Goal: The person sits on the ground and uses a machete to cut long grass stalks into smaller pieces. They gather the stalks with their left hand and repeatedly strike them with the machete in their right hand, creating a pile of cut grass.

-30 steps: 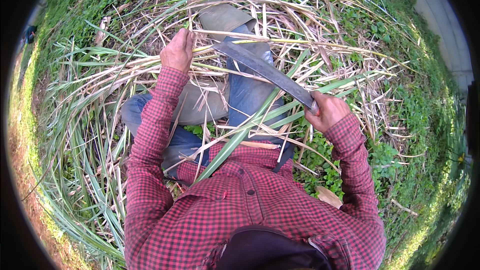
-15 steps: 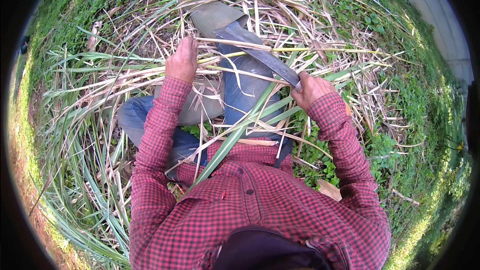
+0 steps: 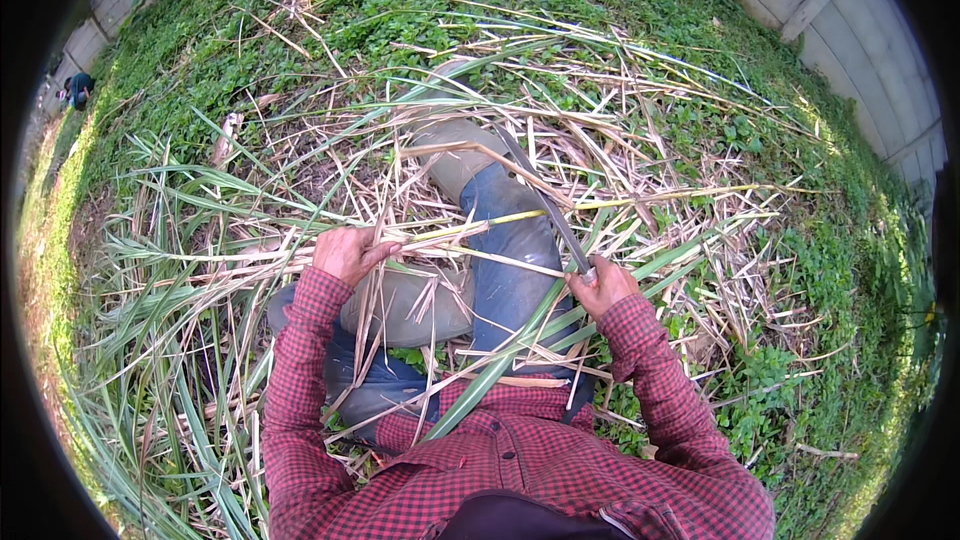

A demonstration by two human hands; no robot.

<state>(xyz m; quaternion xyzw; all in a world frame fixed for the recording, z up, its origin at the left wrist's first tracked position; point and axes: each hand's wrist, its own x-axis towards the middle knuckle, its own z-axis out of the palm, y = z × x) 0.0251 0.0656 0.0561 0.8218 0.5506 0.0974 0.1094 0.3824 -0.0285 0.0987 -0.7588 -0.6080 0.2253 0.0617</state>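
Note:
My left hand (image 3: 348,255) is closed around a thin yellow-green cane stalk (image 3: 505,219) with dry straw-coloured leaves at its base. The stalk runs rightward across my bent knee. My right hand (image 3: 603,289) grips the handle of a machete (image 3: 569,238), whose dark blade points up and away, seen nearly edge-on. The blade crosses the stalk; whether it touches it I cannot tell. A dry leaf strip (image 3: 460,148) bends over beside the blade. Long green leaves (image 3: 500,368) lie across my lap.
Cut green leaves (image 3: 170,340) are heaped on the left, with dry litter (image 3: 740,280) on the right. My boot (image 3: 450,155) and jeans (image 3: 510,290) are under the stalk. Low green plants surround me. A pale panel wall (image 3: 850,30) stands far right; a person (image 3: 78,90) is far left.
The view has tilted, so both hands appear lower. The machete has turned from broadside to nearly edge-on. My left hand now grips the stalk at its leafy base, thumb pointing right.

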